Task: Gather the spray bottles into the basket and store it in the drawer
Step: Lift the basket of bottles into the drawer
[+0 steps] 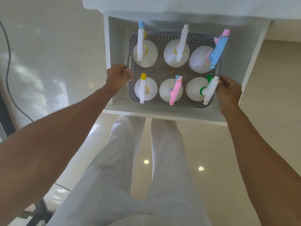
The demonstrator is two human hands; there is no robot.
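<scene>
A grey perforated basket sits inside the open white drawer. Several white spray bottles stand upright in it in two rows, with triggers in white, blue, pink, yellow and green; one is the front-left bottle with a yellow nozzle. My left hand grips the basket's left handle. My right hand holds the basket's right rim beside the green-capped bottle. Whether the basket rests on the drawer floor or hangs just above it cannot be told.
The drawer sticks out from a white cabinet above glossy cream floor tiles. My legs in light trousers stand just in front of the drawer. A black cable runs down the white wall at the left.
</scene>
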